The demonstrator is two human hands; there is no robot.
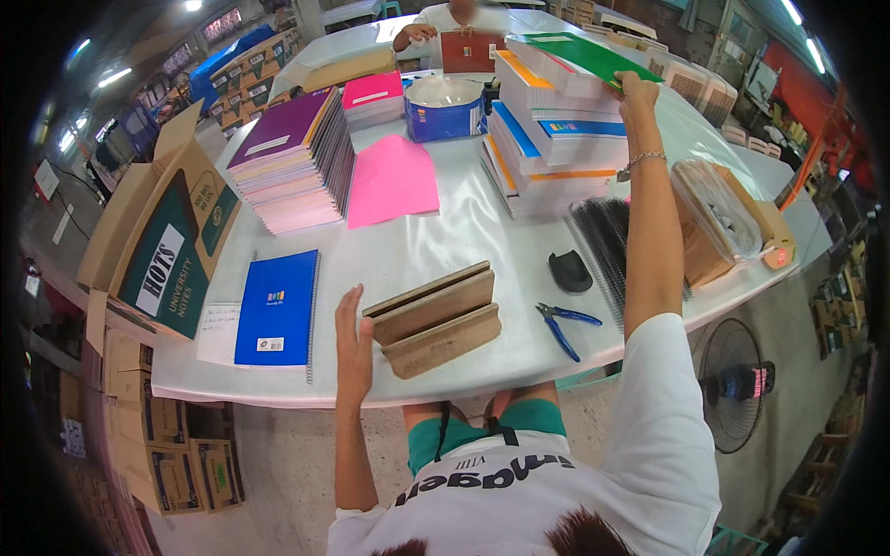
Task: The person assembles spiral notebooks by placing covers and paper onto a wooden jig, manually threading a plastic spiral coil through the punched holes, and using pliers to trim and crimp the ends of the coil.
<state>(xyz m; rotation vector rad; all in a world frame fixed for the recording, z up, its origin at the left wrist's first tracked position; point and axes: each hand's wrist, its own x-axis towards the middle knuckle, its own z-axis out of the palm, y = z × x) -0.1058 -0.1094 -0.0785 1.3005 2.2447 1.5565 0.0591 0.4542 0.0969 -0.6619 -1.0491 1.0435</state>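
Observation:
My right arm reaches out to the far right, where my right hand [636, 90] is closed on the near corner of a green-covered notebook [584, 57] atop a stack of unbound-looking paper blocks [577, 100]. My left hand [353, 343] is open, fingers stretched, beside the left end of a slotted wooden stand [436, 322] and holding nothing. A blue spiral notebook [276, 310] lies left of that hand. Blue-handled pliers [564, 329] and a small black curved piece [570, 271] lie right of the stand. Black spiral coils [603, 246] lie partly behind my right forearm.
A purple-topped stack of notebooks [295, 162] stands left, with a pink sheet [393, 181] beside it. Behind are a blue-wrapped tub [445, 125] and a red-pink stack [374, 97]. Cartons [171, 241] line the left edge. Across the table a person holds a dark red notebook [470, 53].

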